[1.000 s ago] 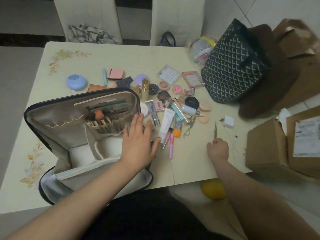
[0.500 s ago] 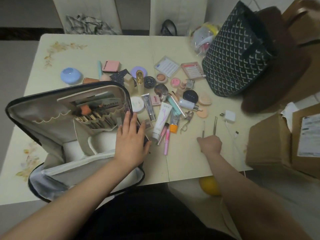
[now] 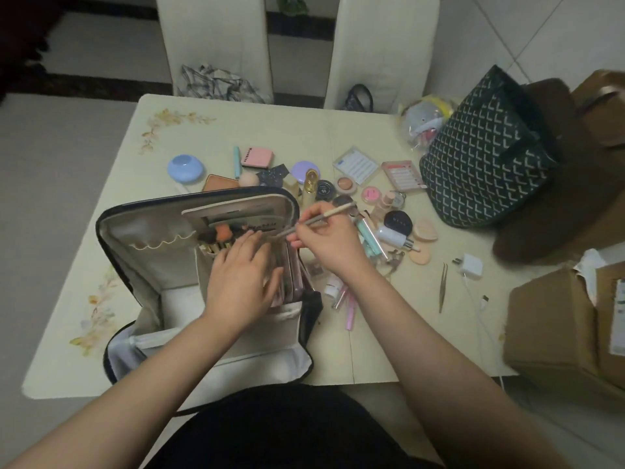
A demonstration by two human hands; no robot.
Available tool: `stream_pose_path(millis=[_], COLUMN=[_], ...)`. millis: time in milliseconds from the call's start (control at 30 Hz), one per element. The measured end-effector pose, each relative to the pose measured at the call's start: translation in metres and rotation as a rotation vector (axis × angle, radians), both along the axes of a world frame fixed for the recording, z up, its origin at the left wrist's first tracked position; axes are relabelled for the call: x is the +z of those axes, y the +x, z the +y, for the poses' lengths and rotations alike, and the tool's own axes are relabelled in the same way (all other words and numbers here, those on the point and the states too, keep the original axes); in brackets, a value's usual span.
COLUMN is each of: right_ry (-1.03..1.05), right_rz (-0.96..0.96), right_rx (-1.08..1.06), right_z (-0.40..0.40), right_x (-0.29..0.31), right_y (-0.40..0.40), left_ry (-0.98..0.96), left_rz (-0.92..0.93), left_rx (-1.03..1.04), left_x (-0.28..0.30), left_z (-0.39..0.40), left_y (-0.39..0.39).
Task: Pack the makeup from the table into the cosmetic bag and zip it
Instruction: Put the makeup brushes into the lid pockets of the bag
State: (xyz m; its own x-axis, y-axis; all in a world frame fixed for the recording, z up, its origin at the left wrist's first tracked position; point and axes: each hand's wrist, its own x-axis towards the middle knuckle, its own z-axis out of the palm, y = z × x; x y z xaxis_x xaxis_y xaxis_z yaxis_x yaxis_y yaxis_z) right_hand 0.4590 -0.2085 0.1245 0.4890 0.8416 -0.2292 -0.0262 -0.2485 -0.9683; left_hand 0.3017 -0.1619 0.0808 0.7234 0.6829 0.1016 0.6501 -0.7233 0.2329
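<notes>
Packing is in hand: at frame centre the right hand (image 3: 329,240) pinches a brush (image 3: 321,219) over the open bag (image 3: 142,238), the left hand (image 3: 241,282) rests spread on its pockets, and next the brush likely needs sliding into a slot.

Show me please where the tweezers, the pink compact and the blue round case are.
tweezers (image 3: 442,288): head view, middle of the thin metal legs.
pink compact (image 3: 257,157): head view, centre of the lid.
blue round case (image 3: 185,167): head view, top of the dome.
</notes>
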Motion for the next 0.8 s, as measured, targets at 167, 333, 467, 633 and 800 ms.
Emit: stream_pose_path(millis=[167,333,467,633,800], right_ry=[-0.093,-0.144,-0.229,-0.32,-0.156], right_rz=[-0.378,-0.512,-0.739,-0.897,-0.753], right_rx=[0.112,0.095,0.173,0.284,0.061], right_z=[0.025,0.035,0.04,0.045,0.038], right_x=[-0.014,-0.028,-0.033,-0.034,-0.02], right_y=[-0.024,-0.038,-0.048,-0.056,-0.06], left_ry=[0.123,0.153,0.189,0.203,0.222], left_rz=[-0.126,-0.127,-0.107,-0.127,-0.098], left_rx=[-0.037,-0.025,-0.058,-0.102,-0.138], left_x=[0.01,0.011,0.01,0.008,0.007], left_z=[0.015,0.032,0.036,0.041,0.046], left_y=[-0.024,-0.039,-0.041,-0.04,-0.042])
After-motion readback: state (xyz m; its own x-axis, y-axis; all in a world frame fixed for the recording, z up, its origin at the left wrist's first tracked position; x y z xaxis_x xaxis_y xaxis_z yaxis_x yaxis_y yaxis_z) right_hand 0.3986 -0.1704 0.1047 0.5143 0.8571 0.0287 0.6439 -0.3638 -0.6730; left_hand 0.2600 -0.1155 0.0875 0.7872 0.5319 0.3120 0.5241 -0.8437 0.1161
